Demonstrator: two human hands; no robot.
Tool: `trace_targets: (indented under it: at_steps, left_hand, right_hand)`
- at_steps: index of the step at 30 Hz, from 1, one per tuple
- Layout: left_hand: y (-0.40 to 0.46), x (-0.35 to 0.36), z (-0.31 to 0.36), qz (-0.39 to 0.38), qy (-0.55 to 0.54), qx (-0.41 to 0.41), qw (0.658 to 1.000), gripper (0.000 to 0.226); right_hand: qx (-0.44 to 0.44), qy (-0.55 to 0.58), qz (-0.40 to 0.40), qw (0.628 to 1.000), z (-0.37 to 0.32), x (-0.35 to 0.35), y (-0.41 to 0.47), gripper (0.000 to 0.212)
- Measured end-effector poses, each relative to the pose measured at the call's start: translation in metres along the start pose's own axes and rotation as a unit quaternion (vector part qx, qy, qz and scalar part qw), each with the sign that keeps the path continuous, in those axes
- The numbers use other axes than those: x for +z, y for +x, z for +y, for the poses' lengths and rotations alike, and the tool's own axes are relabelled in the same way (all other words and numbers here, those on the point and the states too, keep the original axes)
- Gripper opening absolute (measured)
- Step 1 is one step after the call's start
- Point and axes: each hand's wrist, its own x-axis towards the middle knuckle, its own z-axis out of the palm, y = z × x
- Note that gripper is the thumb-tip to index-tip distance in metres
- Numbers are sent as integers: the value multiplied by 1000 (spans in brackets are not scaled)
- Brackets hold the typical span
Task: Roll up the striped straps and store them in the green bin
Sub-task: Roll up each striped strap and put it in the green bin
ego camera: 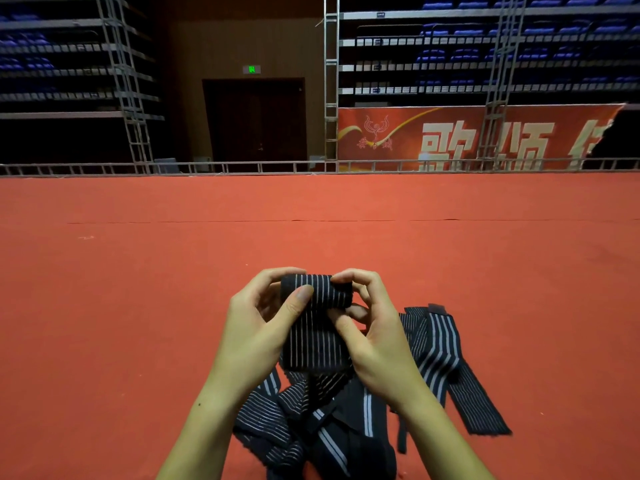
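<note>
Both hands, your left hand (258,327) and right hand (372,327), pinch the strap roll (317,292), mid-rolling. Keep winding its tail tight; loose straps (346,420) wait beneath.

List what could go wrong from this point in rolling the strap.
1. The roll is held only by the left hand and right hand pinching its ends; if the fingers slip, it may loosen.
2. Its unrolled tail hangs into the pile of loose straps below, so it could snag or drag another along.
3. No green bin is in view, so storing means looking away.
</note>
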Motion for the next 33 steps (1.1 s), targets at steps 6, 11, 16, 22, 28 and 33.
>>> trace_targets:
  at_steps: [6, 11, 16, 22, 28, 33]
  left_hand:
    - [1, -1, 1, 2, 3, 7, 1000, 27]
    - [4, -8, 1, 26, 15, 21, 999, 24]
    - [7, -12, 1, 24, 27, 31, 999, 23]
    - [4, -11, 2, -8, 19, 38, 999, 28]
    - [0, -12, 0, -12, 24, 84, 996, 30]
    - [4, -19, 7, -27, -2, 109, 994, 28]
  right_hand:
    - [-21, -6, 20, 1000, 3, 4, -4, 59]
    - [-2, 12, 11, 1000, 9, -7, -8, 71]
    - [5, -20, -3, 1000, 9, -10, -12, 83]
    - [3, -44, 34, 998, 12, -8, -6, 84]
    - [24, -119, 38, 992, 21, -11, -4, 94]
    - [42, -197, 62, 978, 28, -13, 5, 86]
